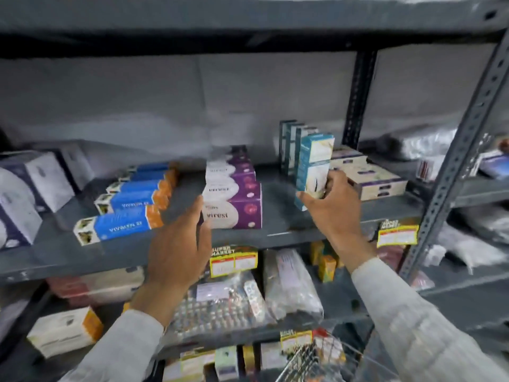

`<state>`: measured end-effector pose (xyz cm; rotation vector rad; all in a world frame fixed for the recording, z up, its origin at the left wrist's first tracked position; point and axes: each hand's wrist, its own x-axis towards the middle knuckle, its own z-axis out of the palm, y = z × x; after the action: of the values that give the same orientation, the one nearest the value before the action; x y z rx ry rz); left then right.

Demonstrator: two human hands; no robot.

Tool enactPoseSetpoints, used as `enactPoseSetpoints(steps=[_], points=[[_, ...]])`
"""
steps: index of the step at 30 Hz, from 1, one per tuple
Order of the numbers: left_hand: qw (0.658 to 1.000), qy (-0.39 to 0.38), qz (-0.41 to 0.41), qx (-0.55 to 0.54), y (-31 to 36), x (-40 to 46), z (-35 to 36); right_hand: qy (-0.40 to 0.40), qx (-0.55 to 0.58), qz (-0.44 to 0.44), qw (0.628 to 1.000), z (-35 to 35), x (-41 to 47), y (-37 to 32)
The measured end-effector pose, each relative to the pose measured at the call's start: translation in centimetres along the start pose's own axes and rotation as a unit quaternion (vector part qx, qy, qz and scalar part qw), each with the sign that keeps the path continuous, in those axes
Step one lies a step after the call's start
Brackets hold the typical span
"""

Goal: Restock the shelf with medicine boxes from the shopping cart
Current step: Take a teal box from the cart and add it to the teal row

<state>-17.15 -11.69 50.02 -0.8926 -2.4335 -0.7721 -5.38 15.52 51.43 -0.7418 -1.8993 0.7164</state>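
Observation:
My right hand (332,208) grips a tall teal and white medicine box (314,166), held upright just above the grey metal shelf (289,232), in front of a row of similar teal boxes (289,142). My left hand (179,244) hovers with fingers apart, its fingertips at the left side of the front purple and white box (234,213), which heads a row of the same boxes. Blue and orange boxes (121,224) lie in a row further left. The wire shopping cart (319,359) shows at the bottom edge.
Cream boxes (369,177) are stacked right of the teal row. White and navy boxes (24,194) fill the shelf's left end. A perforated steel upright (451,166) stands on the right. Lower shelves hold blister packs, bags and yellow price tags (234,261).

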Motion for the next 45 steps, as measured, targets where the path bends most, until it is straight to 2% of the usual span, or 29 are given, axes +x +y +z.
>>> enactPoseSetpoints(steps=[4,10,22,27,30,33,36,45], points=[[1.0,0.001,-0.007,0.005,-1.4,-0.4,0.6,0.003,-0.028,0.023,0.999,1.1,1.2,1.4],[0.999,-0.037,0.003,0.036,-3.4,0.9,2.1,0.012,-0.082,0.034,0.996,1.0,2.9,3.2],[0.989,-0.06,0.031,0.13,-4.5,1.5,3.5,-0.027,-0.03,0.055,0.998,-0.1,0.1,4.3],[0.988,-0.073,0.029,0.131,-4.4,1.5,3.7,0.01,-0.041,0.064,0.997,-0.5,-1.7,4.9],[0.988,-0.081,0.023,0.13,-4.1,1.4,3.4,-0.01,-0.048,0.076,0.996,-0.2,0.1,4.0],[0.989,-0.085,0.017,0.123,-3.8,1.3,3.2,-0.033,-0.103,0.074,0.991,0.4,1.7,3.3],[0.988,-0.091,0.015,0.122,-3.6,1.3,3.0,-0.014,-0.148,0.07,0.986,0.9,1.7,3.5],[0.987,-0.1,0.012,0.122,-3.4,1.3,2.9,0.045,-0.146,0.062,0.986,0.6,0.6,5.5]])
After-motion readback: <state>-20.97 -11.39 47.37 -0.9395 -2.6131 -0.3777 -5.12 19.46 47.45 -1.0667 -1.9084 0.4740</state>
